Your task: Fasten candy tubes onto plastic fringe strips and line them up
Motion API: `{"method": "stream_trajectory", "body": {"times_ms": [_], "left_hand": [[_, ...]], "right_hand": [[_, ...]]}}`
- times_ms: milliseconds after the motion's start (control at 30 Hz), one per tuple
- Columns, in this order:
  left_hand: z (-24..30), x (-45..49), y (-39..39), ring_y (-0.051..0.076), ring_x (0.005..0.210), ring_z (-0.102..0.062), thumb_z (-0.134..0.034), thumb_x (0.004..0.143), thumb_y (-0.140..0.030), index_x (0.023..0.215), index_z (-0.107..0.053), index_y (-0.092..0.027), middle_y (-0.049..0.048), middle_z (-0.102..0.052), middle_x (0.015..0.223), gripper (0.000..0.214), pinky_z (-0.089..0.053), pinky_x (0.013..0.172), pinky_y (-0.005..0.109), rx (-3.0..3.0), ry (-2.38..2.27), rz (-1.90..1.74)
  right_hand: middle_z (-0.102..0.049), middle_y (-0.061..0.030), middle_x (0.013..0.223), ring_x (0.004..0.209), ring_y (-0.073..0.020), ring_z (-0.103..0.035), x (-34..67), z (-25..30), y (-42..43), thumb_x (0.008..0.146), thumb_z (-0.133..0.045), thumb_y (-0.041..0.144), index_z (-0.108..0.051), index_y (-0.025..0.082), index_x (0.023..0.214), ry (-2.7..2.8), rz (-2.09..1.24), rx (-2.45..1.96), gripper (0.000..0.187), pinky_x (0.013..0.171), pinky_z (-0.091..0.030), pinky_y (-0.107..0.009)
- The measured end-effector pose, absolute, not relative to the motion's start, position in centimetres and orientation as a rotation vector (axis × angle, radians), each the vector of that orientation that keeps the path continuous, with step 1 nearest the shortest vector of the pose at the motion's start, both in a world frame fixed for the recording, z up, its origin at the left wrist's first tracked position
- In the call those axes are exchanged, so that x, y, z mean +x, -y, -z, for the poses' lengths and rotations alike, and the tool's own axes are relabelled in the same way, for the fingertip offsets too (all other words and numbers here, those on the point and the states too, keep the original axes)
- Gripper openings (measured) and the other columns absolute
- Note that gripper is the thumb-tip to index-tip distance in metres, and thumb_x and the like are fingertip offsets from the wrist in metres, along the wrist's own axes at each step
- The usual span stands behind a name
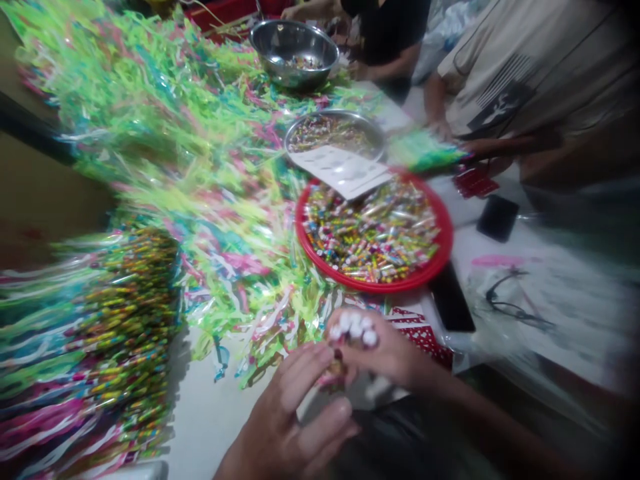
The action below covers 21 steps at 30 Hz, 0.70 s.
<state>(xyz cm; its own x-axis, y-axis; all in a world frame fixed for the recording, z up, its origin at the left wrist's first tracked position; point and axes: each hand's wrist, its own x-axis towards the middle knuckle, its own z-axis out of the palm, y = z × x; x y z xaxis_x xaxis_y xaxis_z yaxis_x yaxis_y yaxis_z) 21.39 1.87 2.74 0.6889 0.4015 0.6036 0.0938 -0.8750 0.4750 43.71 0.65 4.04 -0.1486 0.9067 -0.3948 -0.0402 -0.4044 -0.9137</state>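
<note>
Low in the middle, my right hand (387, 350) is closed round a small bundle of coloured pieces with round white ends (357, 328). My left hand (305, 407) is at the bundle's lower, multicoloured end, with curved fingers against it and the thumb below. Motion blur hides the exact kind of these pieces. Just beyond my hands stands a red bowl (301, 233) filled with many small multicoloured pieces. Loose green, pink and blue strips (225, 260) lie in a heap to the left of the bowl.
Rows of beaded strands (130, 333) lie at left. Behind the red bowl are a white card (343, 170), a round metal tray (287, 137) and a steel bowl (295, 70). A dark phone (453, 300) lies at right. Two other people work across the table.
</note>
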Motion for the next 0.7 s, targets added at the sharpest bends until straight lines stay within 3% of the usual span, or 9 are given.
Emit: {"method": "stream_trajectory", "body": {"times_ms": [67,100,200,267,433,700], "left_hand": [[-1.9,20.3,-1.1,0.031,0.147,-0.049,-0.065,0.086,0.002,0.162,-0.031,-0.017,0.0186,-0.036,0.164,0.086,-0.048,0.12,0.049,2.431,-0.478,-1.068],[-1.5,19.9,-0.8,0.031,0.145,-0.051,-0.061,0.084,0.006,0.163,-0.029,-0.015,0.0193,-0.039,0.162,0.088,-0.05,0.118,0.047,2.403,-0.517,-1.072],[-0.7,19.4,-0.2,0.027,0.139,-0.056,-0.055,0.085,0.006,0.16,-0.034,-0.012,0.0195,-0.049,0.151,0.08,-0.054,0.112,0.041,2.34,-0.569,-1.081],[-0.8,19.5,0.0,0.026,0.136,-0.057,-0.054,0.088,0.002,0.158,-0.038,-0.011,0.0195,-0.054,0.145,0.073,-0.055,0.111,0.038,2.337,-0.554,-1.075],[-1.4,19.8,0.2,0.023,0.13,-0.062,-0.051,0.09,0.001,0.153,-0.043,-0.011,0.0193,-0.061,0.134,0.064,-0.059,0.103,0.033,2.332,-0.526,-1.124],[-0.8,20.4,-0.2,0.022,0.124,-0.066,-0.051,0.089,0.003,0.145,-0.05,-0.011,0.0177,-0.068,0.125,0.058,-0.06,0.101,0.033,2.249,-0.548,-1.157]], "right_hand": [[-0.07,-0.0083,0.101,0.09,-0.0251,-0.069,46.7,-4.9,-3.4,0.085,-0.074,0.049,-0.064,0.021,0.109,1.158,-1.299,-1.606,0.038,0.083,-0.059,-0.042],[-0.068,-0.0115,0.113,0.105,-0.0284,-0.066,48.0,-4.9,-5.0,0.087,-0.074,0.044,-0.064,0.02,0.113,1.228,-1.122,-1.7,0.036,0.099,-0.053,-0.048],[-0.067,-0.0166,0.12,0.12,-0.034,-0.059,50.4,-3.7,-9.2,0.087,-0.074,0.025,-0.068,0.015,0.113,1.468,-0.847,-1.853,0.028,0.115,-0.038,-0.056],[-0.067,-0.0156,0.125,0.123,-0.032,-0.06,50.6,-2.4,-11.2,0.088,-0.074,0.021,-0.069,0.014,0.115,1.612,-0.772,-1.898,0.028,0.115,-0.04,-0.055],[-0.063,-0.0117,0.135,0.121,-0.0267,-0.063,50.0,0.1,-12.5,0.098,-0.069,0.031,-0.067,0.016,0.123,1.796,-0.633,-1.993,0.029,0.104,-0.052,-0.05],[-0.069,-0.0095,0.12,0.106,-0.0234,-0.069,50.8,1.6,-13.0,0.098,-0.07,0.037,-0.065,0.015,0.127,1.809,-0.601,-2.078,0.036,0.095,-0.057,-0.046]]}}
